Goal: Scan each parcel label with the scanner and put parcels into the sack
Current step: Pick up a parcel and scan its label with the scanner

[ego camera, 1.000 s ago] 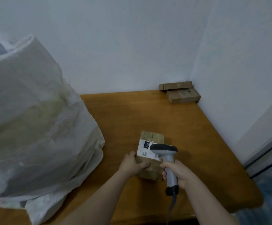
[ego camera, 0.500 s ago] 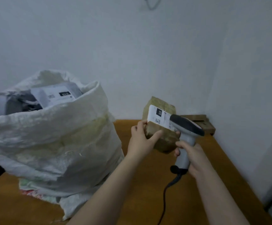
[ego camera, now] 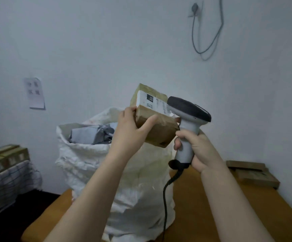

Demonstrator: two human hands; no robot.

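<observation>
Aloft, one parcel [ego camera: 156,131]; perhaps two boxes [ego camera: 256,178]

1. A sack [ego camera: 92,165] stands on the left part of the table [ego camera: 202,206], with wrapped parcels [ego camera: 91,135] lying in its open mouth.
2. The left hand [ego camera: 129,126] holds a parcel [ego camera: 157,130] above the sack's mouth.
3. The right hand [ego camera: 199,151] holds the scanner [ego camera: 187,119] just right of that parcel, with its head over the label [ego camera: 147,102].
4. Cardboard boxes [ego camera: 253,173] lie at the table's far right.
5. Left of the table, stacked boxes [ego camera: 3,158] sit below a wall notice [ego camera: 35,93].
</observation>
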